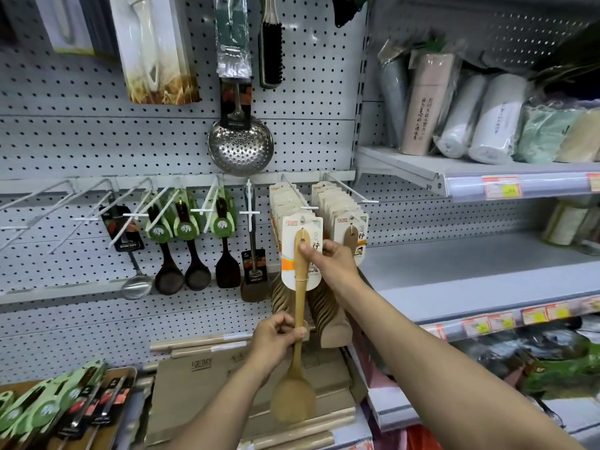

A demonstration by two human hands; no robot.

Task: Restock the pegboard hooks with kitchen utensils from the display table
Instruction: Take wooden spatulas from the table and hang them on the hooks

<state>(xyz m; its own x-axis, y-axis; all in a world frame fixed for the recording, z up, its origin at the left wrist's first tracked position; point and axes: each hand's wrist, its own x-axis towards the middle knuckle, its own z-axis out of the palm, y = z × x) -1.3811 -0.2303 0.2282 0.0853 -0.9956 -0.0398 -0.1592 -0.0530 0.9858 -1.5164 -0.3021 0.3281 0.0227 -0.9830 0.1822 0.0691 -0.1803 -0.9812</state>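
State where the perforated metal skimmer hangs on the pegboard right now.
In the head view the perforated metal skimmer hangs centre-left on the pegboard, below a black brush and above the row of hooks holding dark wooden spoons.

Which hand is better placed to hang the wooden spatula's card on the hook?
The right hand: it pinches the card just below the hook. The left hand holds the wooden spatula low.

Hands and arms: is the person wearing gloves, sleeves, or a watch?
No. Both the left hand and the right hand are bare, with no gloves or rings showing. Both forearms are bare too, with no sleeves, watch or bracelet in view.
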